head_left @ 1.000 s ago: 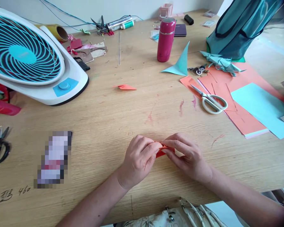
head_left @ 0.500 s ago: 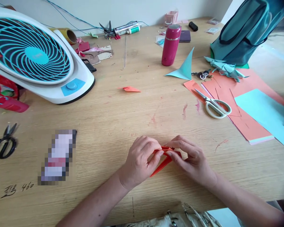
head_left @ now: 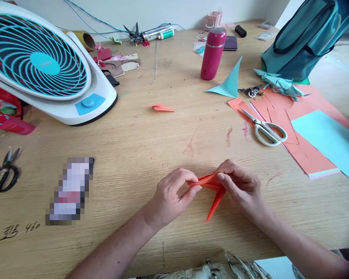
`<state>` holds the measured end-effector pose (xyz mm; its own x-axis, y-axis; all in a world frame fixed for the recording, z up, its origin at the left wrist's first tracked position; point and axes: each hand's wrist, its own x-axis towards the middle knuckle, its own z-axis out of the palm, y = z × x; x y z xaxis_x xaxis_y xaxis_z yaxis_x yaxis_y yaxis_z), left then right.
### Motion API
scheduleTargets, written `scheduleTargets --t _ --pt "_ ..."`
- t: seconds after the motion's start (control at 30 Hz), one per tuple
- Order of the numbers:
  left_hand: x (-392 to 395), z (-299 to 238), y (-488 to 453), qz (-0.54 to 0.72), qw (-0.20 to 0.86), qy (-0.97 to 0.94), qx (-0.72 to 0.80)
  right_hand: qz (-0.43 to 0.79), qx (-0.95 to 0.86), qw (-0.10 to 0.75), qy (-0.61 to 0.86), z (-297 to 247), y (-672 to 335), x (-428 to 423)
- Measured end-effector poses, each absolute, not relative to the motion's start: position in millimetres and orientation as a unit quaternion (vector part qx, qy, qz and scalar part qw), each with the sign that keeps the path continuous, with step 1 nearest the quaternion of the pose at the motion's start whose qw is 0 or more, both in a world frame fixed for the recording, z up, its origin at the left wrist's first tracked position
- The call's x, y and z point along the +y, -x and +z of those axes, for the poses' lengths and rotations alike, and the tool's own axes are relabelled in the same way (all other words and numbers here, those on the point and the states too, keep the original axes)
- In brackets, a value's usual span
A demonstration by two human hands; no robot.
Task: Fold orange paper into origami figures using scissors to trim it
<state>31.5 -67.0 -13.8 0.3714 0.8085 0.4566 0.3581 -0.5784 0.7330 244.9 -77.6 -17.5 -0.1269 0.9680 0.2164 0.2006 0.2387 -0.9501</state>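
A folded piece of orange paper (head_left: 211,182) is held between both hands above the near part of the table. My left hand (head_left: 171,193) pinches its left tip between thumb and forefinger. My right hand (head_left: 241,186) grips its right end, with the thumb pressed on the paper near the top. One narrow folded point hangs down toward me between the hands. Farther off lies a small orange folded paper piece (head_left: 162,108). White-handled scissors (head_left: 269,133) rest on orange paper sheets (head_left: 305,151) at the right, beside a light blue sheet (head_left: 325,135).
A white fan (head_left: 99,104) stands at the left, with black scissors (head_left: 7,170) and a blurred-out flat object (head_left: 71,186) nearer me. Toward the back are a magenta bottle (head_left: 213,54), blue folded paper (head_left: 229,83), keys (head_left: 251,92), a blue paper model (head_left: 280,84) and a teal bag (head_left: 299,46).
My right hand has moved slightly right and up, away from the left hand. The orange paper shows more between them, and its hanging point has swung to the right.
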Motion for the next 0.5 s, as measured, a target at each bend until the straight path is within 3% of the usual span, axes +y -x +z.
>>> scheduleTargets --t 0.5 --pt "-65.6 -7.8 -30.2 0.432 0.351 -0.725 0.405 0.45 -0.625 0.46 0.442 -20.5 -244.3 -75.4"
